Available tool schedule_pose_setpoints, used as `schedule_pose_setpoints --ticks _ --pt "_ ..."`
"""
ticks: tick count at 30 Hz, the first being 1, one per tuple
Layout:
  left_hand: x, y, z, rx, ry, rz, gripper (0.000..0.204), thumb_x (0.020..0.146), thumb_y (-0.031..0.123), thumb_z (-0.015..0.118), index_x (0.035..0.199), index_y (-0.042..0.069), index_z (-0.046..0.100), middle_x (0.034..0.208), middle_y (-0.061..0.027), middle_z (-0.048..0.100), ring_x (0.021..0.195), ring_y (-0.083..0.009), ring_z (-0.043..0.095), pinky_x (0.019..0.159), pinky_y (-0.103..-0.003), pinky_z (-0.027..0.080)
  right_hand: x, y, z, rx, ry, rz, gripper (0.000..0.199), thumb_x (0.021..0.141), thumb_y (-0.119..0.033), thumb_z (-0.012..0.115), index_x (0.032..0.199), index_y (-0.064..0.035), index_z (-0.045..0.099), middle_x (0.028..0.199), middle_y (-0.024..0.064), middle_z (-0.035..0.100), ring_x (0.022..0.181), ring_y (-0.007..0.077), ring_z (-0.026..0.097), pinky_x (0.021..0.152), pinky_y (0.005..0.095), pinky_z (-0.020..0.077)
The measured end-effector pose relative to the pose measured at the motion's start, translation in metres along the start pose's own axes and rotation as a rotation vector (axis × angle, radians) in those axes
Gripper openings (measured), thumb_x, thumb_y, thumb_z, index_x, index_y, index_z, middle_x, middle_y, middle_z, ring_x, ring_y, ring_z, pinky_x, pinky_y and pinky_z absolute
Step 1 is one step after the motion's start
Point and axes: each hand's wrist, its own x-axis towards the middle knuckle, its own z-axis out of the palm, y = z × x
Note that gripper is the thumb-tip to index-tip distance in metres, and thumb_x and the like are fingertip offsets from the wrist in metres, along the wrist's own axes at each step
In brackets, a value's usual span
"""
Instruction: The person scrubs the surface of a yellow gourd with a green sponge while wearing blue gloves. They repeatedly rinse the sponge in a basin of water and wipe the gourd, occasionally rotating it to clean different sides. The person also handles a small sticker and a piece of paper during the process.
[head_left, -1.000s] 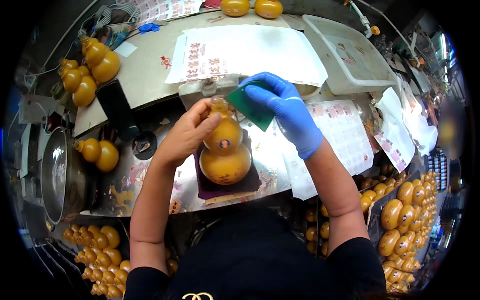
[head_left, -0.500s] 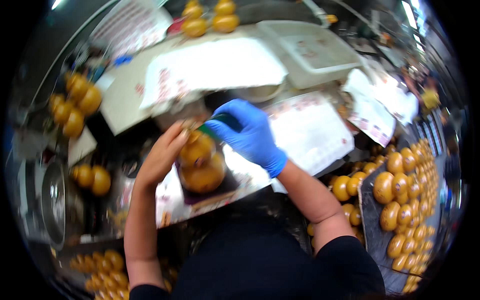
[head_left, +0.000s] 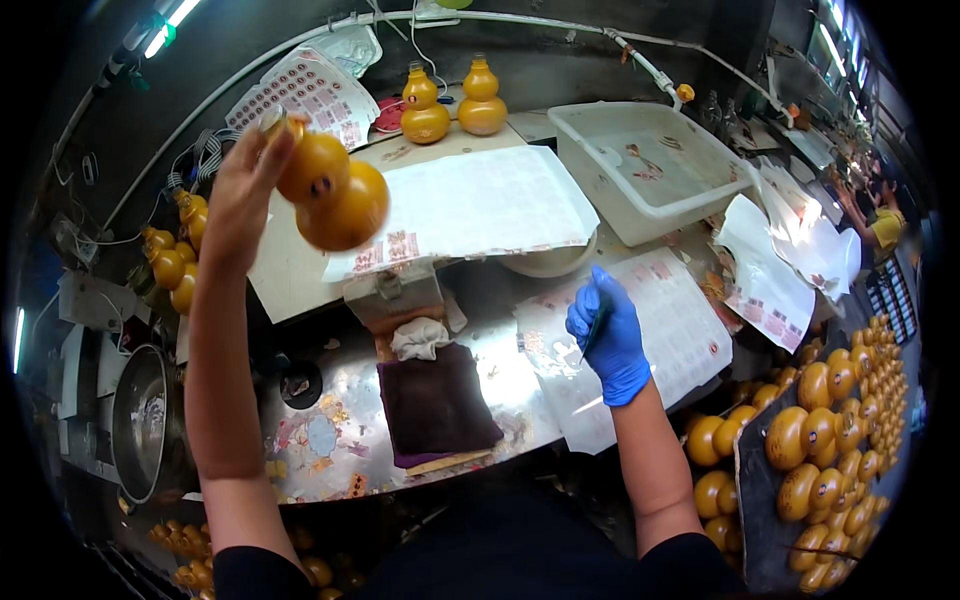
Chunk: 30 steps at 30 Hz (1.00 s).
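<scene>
Overhead, the bare left hand is raised well above the bench, fingers wrapped around an amber gourd-shaped bottle, which tilts out to the right of the palm with its narrow end toward the fingertips. Below and to the right of that grip, the blue-gloved right hand is closed on a thin dark tool, pressed down on a printed sticker sheet. Under the lifted bottle lies a dark purple cloth pad on the metal bench. Beyond it, a large white sheet, a white plastic tub, and two more gourd bottles upright at the back. Far right, a tray of gourds.
</scene>
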Motion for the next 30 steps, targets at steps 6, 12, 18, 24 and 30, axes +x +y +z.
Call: schedule_pose_setpoints --ticks 6,12,18,24,30 --pt "0.108 -0.137 -0.039 0.184 0.268 -0.109 0.039 0.094 0.030 0.059 0.116 -0.002 0.059 0.104 -0.0078 0.063 0.095 -0.0136 0.058 0.087 -0.027 0.045 0.025 -0.018 -0.009 -0.019 -0.053 -0.018 0.030 0.096 -0.025 0.047 0.070 -0.0097 0.049 0.054 0.0022 0.044 0.045 0.0160 0.045 0.044 0.0269 0.0368" --pt "0.188 -0.305 -0.073 0.269 0.297 -0.044 0.032 0.092 0.023 0.063 0.110 -0.004 0.061 0.101 -0.0083 0.064 0.092 -0.0129 0.057 0.082 -0.026 0.045 0.073 -0.104 -0.050 0.013 -0.005 -0.369 0.032 0.098 -0.028 0.045 0.079 -0.0063 0.058 0.047 0.0005 0.040 0.040 0.0142 0.041 0.042 0.0259 0.0331" --pt "0.230 -0.393 -0.074 0.372 0.230 -0.069 0.042 0.091 0.027 0.063 0.116 -0.007 0.058 0.109 -0.0143 0.065 0.096 -0.0206 0.062 0.084 -0.030 0.047 0.110 -0.186 -0.114 0.086 0.082 -0.710 0.032 0.098 -0.026 0.040 0.112 -0.0009 0.054 0.054 -0.0001 0.040 0.044 0.0129 0.041 0.043 0.0268 0.0342" --pt "0.230 -0.410 -0.071 0.491 0.200 -0.249 0.046 0.093 0.030 0.059 0.123 -0.005 0.055 0.112 -0.0157 0.064 0.099 -0.0219 0.062 0.085 -0.031 0.047 0.154 -0.213 -0.112 -0.110 0.152 -0.623 0.028 0.092 -0.018 0.052 0.114 -0.0035 0.060 0.059 0.0011 0.047 0.052 0.0120 0.047 0.049 0.0246 0.0384" --pt "0.218 -0.372 -0.104 0.389 0.040 -0.317 0.048 0.092 0.026 0.059 0.127 -0.005 0.050 0.115 -0.0162 0.061 0.106 -0.0224 0.058 0.089 -0.032 0.045 0.264 -0.223 -0.113 -1.694 -0.013 -0.233 0.029 0.081 -0.020 0.062 0.105 -0.0043 0.068 0.099 0.0132 0.068 0.082 0.0250 0.066 0.073 0.0380 0.0529"
